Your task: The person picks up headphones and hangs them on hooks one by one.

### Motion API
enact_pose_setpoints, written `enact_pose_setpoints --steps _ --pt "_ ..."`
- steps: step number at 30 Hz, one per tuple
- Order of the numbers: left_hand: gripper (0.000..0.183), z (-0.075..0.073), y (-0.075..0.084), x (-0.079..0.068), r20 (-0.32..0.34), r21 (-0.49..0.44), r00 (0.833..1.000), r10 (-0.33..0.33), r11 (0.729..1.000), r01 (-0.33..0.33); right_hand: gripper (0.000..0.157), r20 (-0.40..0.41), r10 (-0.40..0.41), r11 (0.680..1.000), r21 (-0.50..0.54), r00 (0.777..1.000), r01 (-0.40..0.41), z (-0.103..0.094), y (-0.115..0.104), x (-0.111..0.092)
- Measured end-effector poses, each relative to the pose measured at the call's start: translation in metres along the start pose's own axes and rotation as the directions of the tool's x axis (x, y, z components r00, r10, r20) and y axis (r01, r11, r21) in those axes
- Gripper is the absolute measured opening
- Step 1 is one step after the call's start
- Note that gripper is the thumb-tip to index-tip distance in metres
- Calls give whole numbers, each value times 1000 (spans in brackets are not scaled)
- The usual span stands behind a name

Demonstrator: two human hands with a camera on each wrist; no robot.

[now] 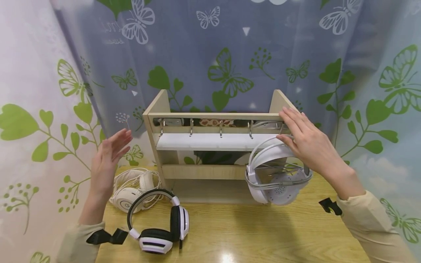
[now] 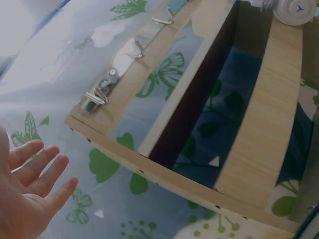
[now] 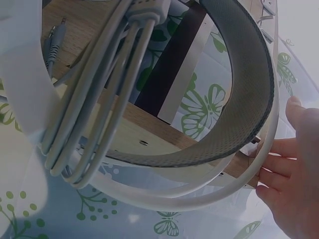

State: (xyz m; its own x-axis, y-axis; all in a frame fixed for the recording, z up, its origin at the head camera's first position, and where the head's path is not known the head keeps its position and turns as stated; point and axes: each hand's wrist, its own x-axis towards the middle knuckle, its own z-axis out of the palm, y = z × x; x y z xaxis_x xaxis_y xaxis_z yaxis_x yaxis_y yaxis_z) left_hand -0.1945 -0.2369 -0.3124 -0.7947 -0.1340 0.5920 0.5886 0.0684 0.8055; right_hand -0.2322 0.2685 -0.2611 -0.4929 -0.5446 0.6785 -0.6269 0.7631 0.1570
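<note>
White headphones (image 1: 285, 182) with a grey cord wound across the ear cups hang at the right end of a wooden rack's hook rail (image 1: 205, 123). My right hand (image 1: 307, 140) is beside their headband, its fingers straight and lying against the rack's top right corner. In the right wrist view the fingertips are by the headband (image 3: 249, 74), and the thumb stands apart. My left hand (image 1: 106, 164) is in the air left of the rack, fingers extended, holding nothing. The left wrist view shows that hand (image 2: 35, 189) spread near the rack's corner.
White-and-black headphones (image 1: 156, 239) lie on the wooden table (image 1: 230, 230) in front. Cream headphones (image 1: 128, 197) wrapped in their cord sit behind them, left of the rack. Several metal hooks (image 1: 221, 129) line the rail. A patterned curtain (image 1: 197, 73) hangs behind.
</note>
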Motion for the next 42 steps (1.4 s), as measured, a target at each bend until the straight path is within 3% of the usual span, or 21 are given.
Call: enact_pose_setpoints --steps 21,31,42 --pt "62 -33 -60 -49 46 84 986 -158 985 154 73 -7 -2 1000 3 1000 2 -1 -1 1" --pt "65 -45 -85 -78 3 137 970 -242 961 240 74 -6 0 1000 0 1000 0 -1 1 -1" --pt "67 -56 -101 -98 -23 198 949 -315 929 313 73 -3 0 1000 0 1000 0 0 1 -1"
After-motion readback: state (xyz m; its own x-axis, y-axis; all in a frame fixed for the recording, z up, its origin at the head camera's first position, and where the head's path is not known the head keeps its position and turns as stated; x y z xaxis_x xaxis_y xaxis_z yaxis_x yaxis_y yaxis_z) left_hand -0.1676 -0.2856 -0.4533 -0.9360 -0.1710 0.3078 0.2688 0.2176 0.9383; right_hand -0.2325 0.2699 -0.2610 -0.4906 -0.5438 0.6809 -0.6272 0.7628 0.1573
